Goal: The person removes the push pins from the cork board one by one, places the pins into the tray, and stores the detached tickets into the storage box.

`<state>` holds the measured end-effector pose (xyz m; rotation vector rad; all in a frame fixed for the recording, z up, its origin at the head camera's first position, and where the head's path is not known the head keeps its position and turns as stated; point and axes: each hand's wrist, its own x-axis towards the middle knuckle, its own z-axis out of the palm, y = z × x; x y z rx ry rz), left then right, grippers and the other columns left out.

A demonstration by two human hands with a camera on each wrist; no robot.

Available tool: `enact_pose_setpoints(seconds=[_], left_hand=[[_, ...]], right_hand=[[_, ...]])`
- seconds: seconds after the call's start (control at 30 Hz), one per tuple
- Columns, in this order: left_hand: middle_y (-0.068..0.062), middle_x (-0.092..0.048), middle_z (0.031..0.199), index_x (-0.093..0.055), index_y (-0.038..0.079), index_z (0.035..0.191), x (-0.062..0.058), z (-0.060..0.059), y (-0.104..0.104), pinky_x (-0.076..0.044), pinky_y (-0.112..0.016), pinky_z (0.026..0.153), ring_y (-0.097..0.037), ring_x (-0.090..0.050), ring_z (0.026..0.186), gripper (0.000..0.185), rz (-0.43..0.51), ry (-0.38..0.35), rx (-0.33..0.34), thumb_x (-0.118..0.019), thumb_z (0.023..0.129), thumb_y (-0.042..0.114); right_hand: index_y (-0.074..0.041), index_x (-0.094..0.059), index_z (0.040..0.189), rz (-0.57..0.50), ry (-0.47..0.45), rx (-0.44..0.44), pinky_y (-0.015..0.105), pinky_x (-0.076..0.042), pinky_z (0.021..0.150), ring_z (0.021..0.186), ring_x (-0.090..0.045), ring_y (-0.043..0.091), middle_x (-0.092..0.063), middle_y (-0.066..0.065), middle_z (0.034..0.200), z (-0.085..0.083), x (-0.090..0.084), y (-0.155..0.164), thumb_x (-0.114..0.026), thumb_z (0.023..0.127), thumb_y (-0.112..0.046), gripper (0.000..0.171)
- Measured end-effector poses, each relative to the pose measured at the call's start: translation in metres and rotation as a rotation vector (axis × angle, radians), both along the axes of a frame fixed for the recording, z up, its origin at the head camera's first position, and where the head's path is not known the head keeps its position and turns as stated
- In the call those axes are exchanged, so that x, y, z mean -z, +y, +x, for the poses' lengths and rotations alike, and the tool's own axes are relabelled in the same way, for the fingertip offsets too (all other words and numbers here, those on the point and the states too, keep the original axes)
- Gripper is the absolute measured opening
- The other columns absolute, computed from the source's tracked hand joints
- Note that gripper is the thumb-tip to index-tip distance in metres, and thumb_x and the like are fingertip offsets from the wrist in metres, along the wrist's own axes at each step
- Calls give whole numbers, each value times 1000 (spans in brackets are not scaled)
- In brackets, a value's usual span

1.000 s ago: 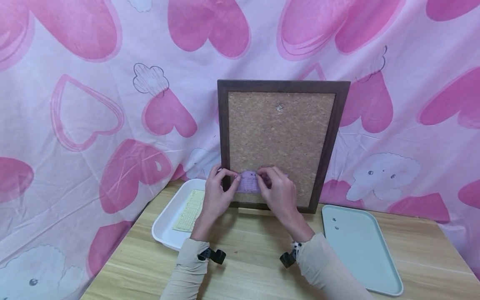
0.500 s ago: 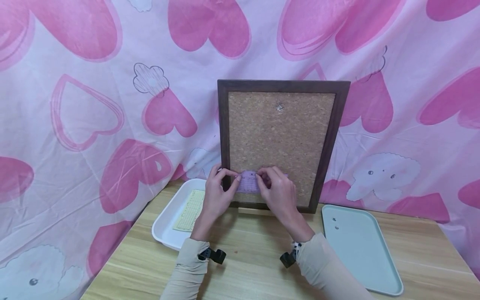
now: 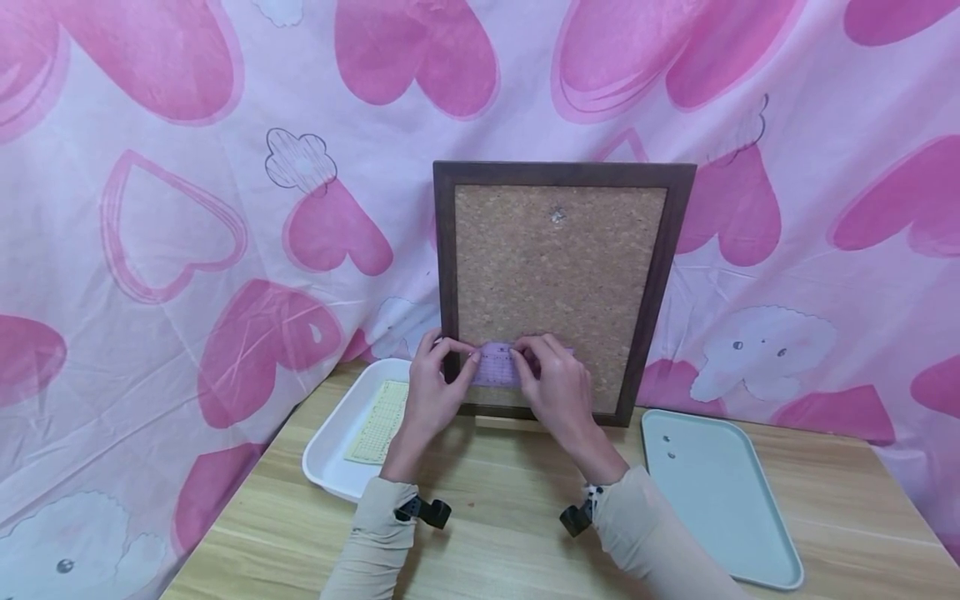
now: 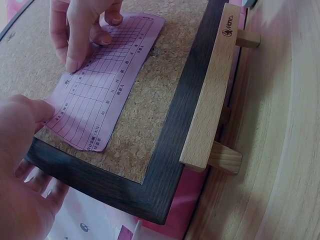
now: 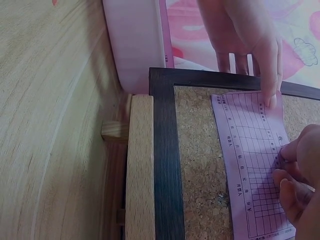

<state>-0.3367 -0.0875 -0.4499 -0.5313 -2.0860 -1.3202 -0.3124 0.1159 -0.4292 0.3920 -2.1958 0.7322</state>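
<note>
Corkboard (image 3: 558, 275) stands upright on a wooden stand at the back of the surface (image 3: 487, 533) in the head view, and I hold a purple slip (image 3: 495, 364) flat against its lower cork. My left hand (image 3: 432, 392) is at the slip's left end, my right hand (image 3: 558, 392) at its right. A white tray (image 3: 330, 454) with a yellow slip (image 3: 378, 421) lies to the left, a green tray (image 3: 720, 500) to the right.

From the left wrist, one straight fingertip (image 4: 47, 111) of mine presses the slip's (image 4: 105, 82) near corner; that hand grasps nothing. The other hand's fingers lie over the far end.

From the right wrist, my right fingers (image 5: 292, 165) are curled and pinched over the slip (image 5: 252, 160). I judge they hold something small, but I cannot tell what. The left fingertip (image 5: 271, 100) pins the far edge.

As I judge it, a hard push could tip the corkboard back on its stand (image 5: 140, 165), and a slack fingertip would let the slip slide askew.
</note>
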Motion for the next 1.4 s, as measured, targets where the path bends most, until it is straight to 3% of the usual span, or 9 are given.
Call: enact_pose_setpoints(seconds=[0.7, 0.8, 1.03, 1.4], left_hand=[[-11, -65, 136, -78, 14, 102, -1, 1, 1, -47, -50, 118, -30, -59, 137, 11, -7, -33, -29, -81, 98, 24], [-10, -64, 136, -77, 15, 102, -1, 1, 1, -50, -48, 112, -28, -60, 133, 11, -5, -33, -36, -81, 98, 24], [-10, -66, 137, -77, 15, 101, -4, 3, 2, -53, -45, 81, -26, -63, 125, 9, 17, -27, -63, -79, 98, 23], [-9, -66, 139, -77, 16, 99, -8, 7, 3, -56, -56, 78, -24, -62, 127, 6, 53, -30, -65, -79, 96, 21]], right_hand=[[-18, -75, 104, 20, -47, -21, 29, -50, 58, 75, -62, 12, -66, -3, 95, 6, 4, 1, -79, 100, -22, 7], [-17, -75, 105, 13, -55, -33, 29, -51, 60, 76, -62, 12, -66, -3, 96, 7, 3, 2, -78, 101, -21, 6], [-12, -74, 106, -33, -32, -61, 26, -54, 64, 77, -63, 11, -68, 0, 96, 13, 1, 10, -76, 102, -17, 7], [-10, -72, 105, -153, -13, -51, 25, -53, 62, 75, -61, 10, -66, 1, 91, 28, 3, 33, -78, 100, -9, 8]])
